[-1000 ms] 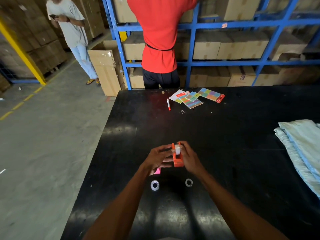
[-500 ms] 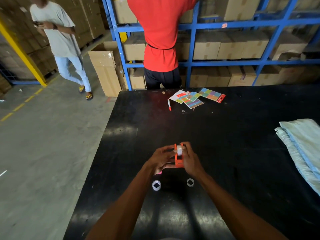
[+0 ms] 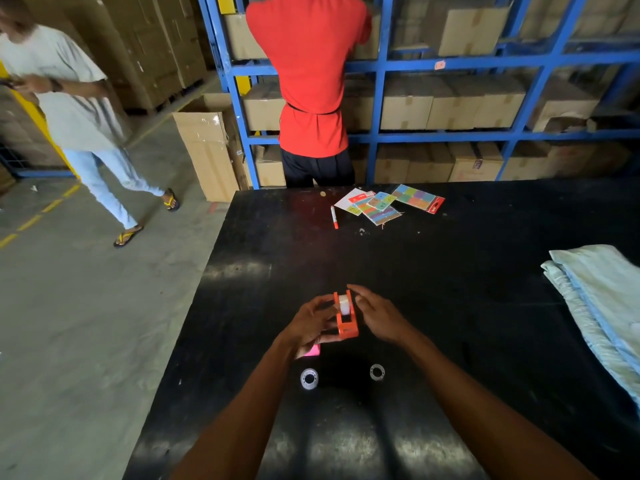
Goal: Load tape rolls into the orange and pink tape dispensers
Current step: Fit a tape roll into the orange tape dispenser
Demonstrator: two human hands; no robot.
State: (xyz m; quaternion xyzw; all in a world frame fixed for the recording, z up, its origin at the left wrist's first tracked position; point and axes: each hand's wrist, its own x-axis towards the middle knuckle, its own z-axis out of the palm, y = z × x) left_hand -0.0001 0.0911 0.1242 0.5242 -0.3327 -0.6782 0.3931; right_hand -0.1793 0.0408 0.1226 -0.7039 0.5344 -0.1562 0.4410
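Observation:
The orange tape dispenser (image 3: 346, 323) stands on the black table (image 3: 450, 289) with a white tape roll (image 3: 345, 304) seated in its far end. My left hand (image 3: 310, 322) grips the dispenser's left side. My right hand (image 3: 375, 315) rests against its right side, fingertips at the roll. Only a corner of the pink dispenser (image 3: 312, 350) shows beneath my left hand. Two loose clear tape rolls lie flat nearer me, one on the left (image 3: 309, 378) and one on the right (image 3: 377, 372).
Coloured sticker cards (image 3: 381, 204) and a red-and-white marker (image 3: 334, 217) lie at the table's far edge. Folded pale blue cloth (image 3: 599, 306) lies at the right. A person in a red shirt (image 3: 311, 81) faces blue box shelving behind the table. Another person (image 3: 69, 116) walks at left.
My hands have stayed around the orange dispenser, with the fingers shifting slightly at the roll. The person at left has walked further left across the floor.

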